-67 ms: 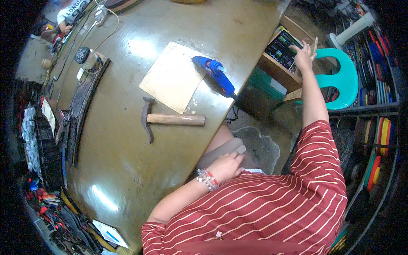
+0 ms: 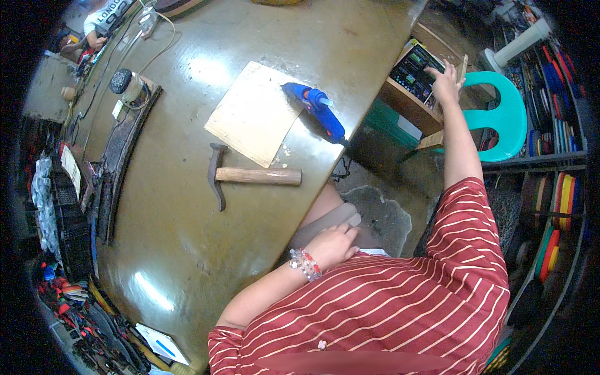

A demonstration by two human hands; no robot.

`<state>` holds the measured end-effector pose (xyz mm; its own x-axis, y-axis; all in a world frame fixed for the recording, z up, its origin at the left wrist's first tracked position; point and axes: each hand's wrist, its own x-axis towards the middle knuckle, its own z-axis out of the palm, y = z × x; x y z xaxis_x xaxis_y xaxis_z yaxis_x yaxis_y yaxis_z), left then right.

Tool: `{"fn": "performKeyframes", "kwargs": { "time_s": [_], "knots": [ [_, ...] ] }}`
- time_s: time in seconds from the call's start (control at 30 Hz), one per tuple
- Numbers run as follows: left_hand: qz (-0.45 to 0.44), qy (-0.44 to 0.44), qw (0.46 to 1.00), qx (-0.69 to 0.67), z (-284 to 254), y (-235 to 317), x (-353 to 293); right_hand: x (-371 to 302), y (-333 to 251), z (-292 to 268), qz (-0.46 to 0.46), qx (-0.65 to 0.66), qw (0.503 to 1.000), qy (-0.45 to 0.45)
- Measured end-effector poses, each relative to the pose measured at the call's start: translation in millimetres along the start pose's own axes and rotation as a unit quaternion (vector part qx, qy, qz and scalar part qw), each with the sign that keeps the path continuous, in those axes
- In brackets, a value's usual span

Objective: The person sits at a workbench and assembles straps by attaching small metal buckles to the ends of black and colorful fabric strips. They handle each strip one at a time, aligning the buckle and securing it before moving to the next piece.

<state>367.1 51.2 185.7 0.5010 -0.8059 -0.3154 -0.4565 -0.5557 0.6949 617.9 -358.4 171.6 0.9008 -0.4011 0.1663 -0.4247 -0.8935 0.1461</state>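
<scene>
My right hand point(image 2: 445, 84) reaches out at the upper right, its fingers spread, over a dark-screened device point(image 2: 414, 70) that looks like a tablet. The device lies in an open wooden box point(image 2: 409, 100) beside the table. Whether a fingertip touches the screen is hard to tell. My left hand point(image 2: 337, 242), a beaded bracelet on its wrist, rests loosely on my lap with nothing in it. On the table point(image 2: 181, 250) lie a hammer point(image 2: 259, 175) with a wooden handle, a pale square sheet point(image 2: 253, 109) and a blue glue gun point(image 2: 322, 112) partly over the sheet's edge.
A teal plastic stool point(image 2: 515, 119) stands right of the box. Shelves with colourful strips and rolls point(image 2: 565, 200) line the right side. At the table's left are a jar point(image 2: 128, 87) and a long dark bar point(image 2: 128, 162). Another person point(image 2: 103, 25) sits at the far left.
</scene>
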Motion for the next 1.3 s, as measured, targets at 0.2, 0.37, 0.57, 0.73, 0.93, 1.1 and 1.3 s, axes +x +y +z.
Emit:
{"fn": "performKeyframes", "kwargs": {
  "time_s": [0.2, 0.37, 0.57, 0.73, 0.93, 1.1, 1.3],
  "knots": [
    [-0.007, -0.050, 0.999, 0.019, -2.4, 2.3, -1.5, -1.8, -0.5, 7.8, -0.021, -0.018, 0.999, 0.029],
    [-0.012, -0.040, 0.999, 0.013, -5.6, 3.2, -2.1, 2.9, 1.6, 13.5, 0.010, 0.013, 0.996, 0.093],
    [-0.002, -0.033, 0.999, 0.022, -5.8, 4.3, 0.0, -4.0, 9.5, 15.0, 0.120, 0.064, 0.966, 0.222],
    [-0.013, -0.039, 0.998, 0.040, -2.4, 2.7, -0.2, -19.9, 8.2, 6.1, 0.099, 0.210, 0.964, 0.128],
    [-0.010, -0.016, 0.998, 0.057, 0.2, 0.4, -1.2, -28.8, -4.4, -1.7, 0.025, 0.108, 0.991, 0.069],
    [-0.015, -0.048, 0.996, 0.079, -3.6, 0.4, 3.6, -24.8, -9.4, -0.9, 0.071, 0.111, 0.988, 0.083],
    [-0.005, -0.019, 0.999, 0.042, -11.6, -0.4, 1.8, -21.2, -9.6, -0.1, 0.081, 0.113, 0.986, 0.091]
  ]
}}
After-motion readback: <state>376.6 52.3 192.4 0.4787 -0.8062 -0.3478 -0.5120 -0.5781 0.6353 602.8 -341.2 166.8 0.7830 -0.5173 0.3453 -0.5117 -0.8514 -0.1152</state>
